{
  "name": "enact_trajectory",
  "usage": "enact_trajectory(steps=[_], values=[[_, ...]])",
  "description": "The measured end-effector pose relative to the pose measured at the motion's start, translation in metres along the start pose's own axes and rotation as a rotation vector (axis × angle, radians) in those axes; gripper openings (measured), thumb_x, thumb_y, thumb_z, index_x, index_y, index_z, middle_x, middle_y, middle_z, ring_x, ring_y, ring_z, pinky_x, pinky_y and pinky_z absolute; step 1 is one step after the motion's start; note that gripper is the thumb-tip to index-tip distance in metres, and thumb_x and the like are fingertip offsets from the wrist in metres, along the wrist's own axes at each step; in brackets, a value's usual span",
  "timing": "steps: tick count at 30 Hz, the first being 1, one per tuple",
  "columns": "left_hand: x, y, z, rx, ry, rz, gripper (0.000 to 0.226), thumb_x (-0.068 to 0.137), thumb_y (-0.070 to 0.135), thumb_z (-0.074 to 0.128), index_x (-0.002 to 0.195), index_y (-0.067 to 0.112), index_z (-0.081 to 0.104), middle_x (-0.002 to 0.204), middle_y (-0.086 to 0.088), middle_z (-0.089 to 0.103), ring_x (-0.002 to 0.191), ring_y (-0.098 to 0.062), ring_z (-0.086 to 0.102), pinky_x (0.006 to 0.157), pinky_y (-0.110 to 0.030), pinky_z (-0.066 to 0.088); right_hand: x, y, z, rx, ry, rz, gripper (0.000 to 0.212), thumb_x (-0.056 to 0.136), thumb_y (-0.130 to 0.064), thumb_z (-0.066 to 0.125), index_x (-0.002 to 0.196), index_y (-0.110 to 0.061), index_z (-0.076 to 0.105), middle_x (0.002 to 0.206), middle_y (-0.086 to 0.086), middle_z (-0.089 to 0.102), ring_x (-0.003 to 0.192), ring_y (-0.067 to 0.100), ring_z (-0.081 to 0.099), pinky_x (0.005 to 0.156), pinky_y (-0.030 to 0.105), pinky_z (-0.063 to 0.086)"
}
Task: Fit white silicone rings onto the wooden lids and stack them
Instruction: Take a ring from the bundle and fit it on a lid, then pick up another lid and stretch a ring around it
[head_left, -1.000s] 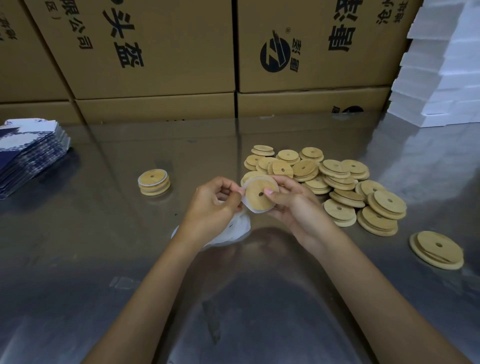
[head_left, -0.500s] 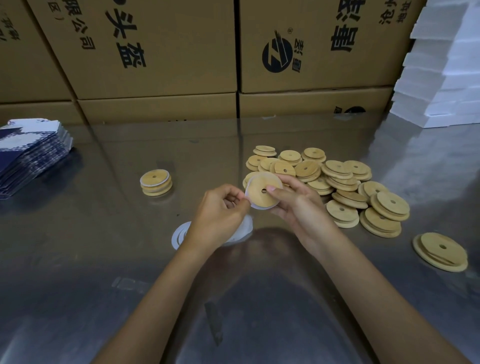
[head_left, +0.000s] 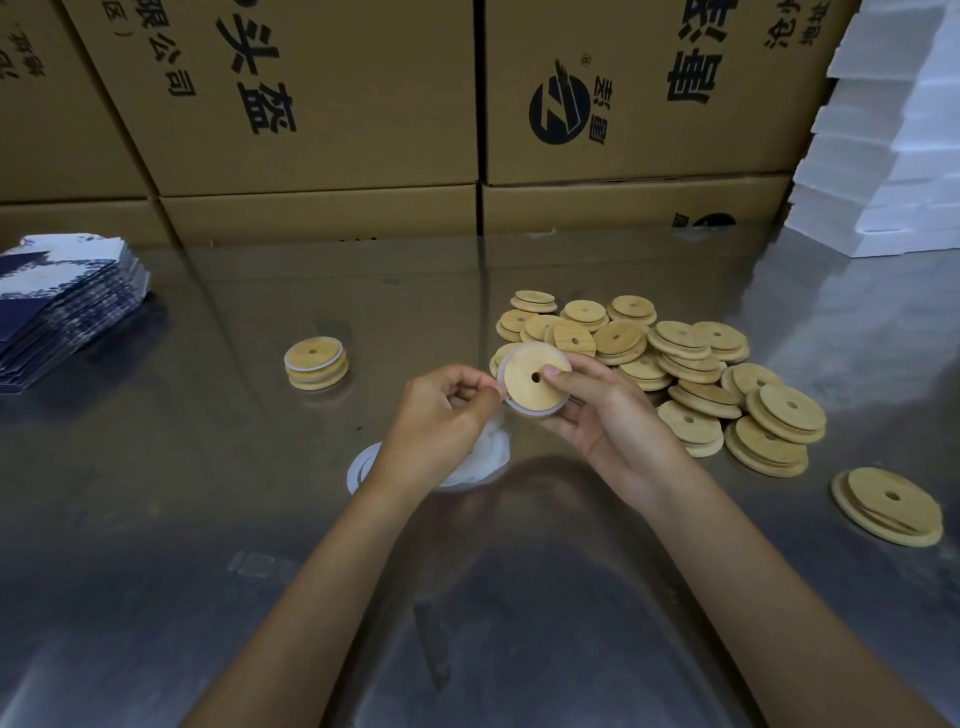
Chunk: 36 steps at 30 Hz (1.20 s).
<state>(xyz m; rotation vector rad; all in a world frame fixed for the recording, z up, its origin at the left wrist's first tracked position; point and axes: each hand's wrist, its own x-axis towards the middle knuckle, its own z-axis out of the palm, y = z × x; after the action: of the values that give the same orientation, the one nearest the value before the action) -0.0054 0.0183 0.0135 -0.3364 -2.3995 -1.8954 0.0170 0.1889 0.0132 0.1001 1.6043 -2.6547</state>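
My right hand (head_left: 608, 415) holds a round wooden lid (head_left: 527, 382) with a centre hole, thumb on its face and fingers behind it. A white silicone ring (head_left: 530, 413) runs around the lid's edge. My left hand (head_left: 441, 413) pinches that ring at the lid's left side. Below my hands, loose white rings (head_left: 363, 465) lie on the steel table, partly hidden by my left hand. A short stack of ringed lids (head_left: 316, 364) stands to the left. A pile of several bare lids (head_left: 675, 364) spreads to the right.
The steel table (head_left: 208, 519) is reflective. Cardboard boxes (head_left: 322, 104) wall off the back. Blue-and-white flat cartons (head_left: 57, 306) are stacked at the far left, white foam sheets (head_left: 893, 140) at the far right. Two lone lids (head_left: 888, 506) lie stacked near the right edge.
The lid has tilted slightly and the ring sits more evenly around its edge. Both hands stay together in the same place; the loose rings under my left hand show more.
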Motion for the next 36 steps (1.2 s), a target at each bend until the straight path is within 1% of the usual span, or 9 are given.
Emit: enact_trajectory(steps=[10,14,17,19,22,24,29,31,36], values=[[0.002,-0.002,-0.001,-0.025,0.084,0.027,0.009,0.085,0.007,0.068,0.086,0.016,0.07,0.071,0.013,0.066,0.06,0.005,0.055,0.059,-0.008,0.044,0.003,0.003,-0.003,-0.076,0.026,0.022,0.028,0.09,-0.005,0.066,0.118,-0.005,0.068,0.113,0.015,0.074,0.103,0.027,0.073,0.087,0.034,0.06],[-0.001,-0.004,0.004,0.139,0.05,0.147,0.038,0.077,0.018,0.079,0.106,0.031,0.058,0.103,0.012,0.058,0.085,0.001,0.054,0.076,-0.012,0.044,0.005,0.004,-0.001,0.063,0.017,0.037,0.027,0.098,-0.002,0.056,0.124,0.0,0.06,0.115,0.019,0.073,0.1,0.028,0.074,0.081,0.033,0.062],[-0.003,-0.007,0.006,0.332,0.066,0.256,0.06,0.07,0.029,0.084,0.123,0.032,0.054,0.11,0.019,0.051,0.1,0.002,0.052,0.093,-0.026,0.044,0.004,0.006,0.003,0.127,-0.101,0.084,0.032,0.102,-0.001,0.046,0.132,0.0,0.055,0.115,0.017,0.07,0.096,0.023,0.072,0.082,0.03,0.058],[-0.002,-0.008,0.004,0.358,0.122,0.252,0.062,0.068,0.031,0.086,0.123,0.027,0.058,0.109,0.016,0.053,0.095,0.003,0.054,0.096,-0.037,0.046,0.003,0.007,0.005,0.141,-0.168,0.11,0.036,0.101,0.001,0.043,0.136,-0.001,0.053,0.114,0.015,0.07,0.098,0.022,0.071,0.091,0.031,0.055],[0.004,-0.009,-0.002,0.312,0.206,0.195,0.06,0.069,0.029,0.085,0.123,0.022,0.061,0.11,0.011,0.057,0.091,0.006,0.055,0.095,-0.034,0.047,0.002,0.008,0.005,0.098,-0.214,0.12,0.039,0.1,0.001,0.046,0.138,-0.005,0.05,0.122,0.016,0.07,0.118,0.027,0.065,0.104,0.04,0.051],[0.011,-0.012,-0.011,0.313,0.32,0.152,0.057,0.07,0.031,0.083,0.122,0.022,0.061,0.112,0.01,0.058,0.098,-0.002,0.057,0.097,-0.031,0.046,0.002,0.008,0.004,0.043,-0.2,0.109,0.038,0.1,-0.003,0.049,0.138,-0.008,0.05,0.128,0.016,0.069,0.121,0.03,0.065,0.108,0.043,0.047],[0.031,-0.033,-0.061,0.332,0.638,-0.025,0.055,0.076,0.038,0.077,0.125,0.021,0.061,0.126,0.001,0.062,0.12,-0.021,0.055,0.107,-0.048,0.04,0.003,0.005,-0.003,0.004,-0.129,0.082,0.035,0.101,-0.011,0.052,0.136,-0.011,0.051,0.126,0.012,0.071,0.117,0.027,0.068,0.105,0.041,0.048],[0.035,-0.041,-0.079,0.366,0.741,-0.076,0.059,0.076,0.039,0.077,0.129,0.019,0.059,0.133,-0.002,0.059,0.126,-0.025,0.051,0.109,-0.047,0.037,0.005,0.004,-0.006,0.006,-0.103,0.078,0.035,0.101,-0.012,0.052,0.136,-0.012,0.051,0.124,0.011,0.072,0.116,0.026,0.069,0.103,0.039,0.049],[0.044,-0.057,-0.101,0.393,0.727,-0.072,0.064,0.084,0.032,0.073,0.14,0.013,0.049,0.138,-0.01,0.056,0.13,-0.033,0.047,0.108,-0.041,0.037,0.006,0.005,-0.01,-0.005,-0.08,0.075,0.033,0.101,-0.014,0.053,0.134,-0.012,0.053,0.123,0.01,0.072,0.114,0.025,0.07,0.097,0.036,0.051]])
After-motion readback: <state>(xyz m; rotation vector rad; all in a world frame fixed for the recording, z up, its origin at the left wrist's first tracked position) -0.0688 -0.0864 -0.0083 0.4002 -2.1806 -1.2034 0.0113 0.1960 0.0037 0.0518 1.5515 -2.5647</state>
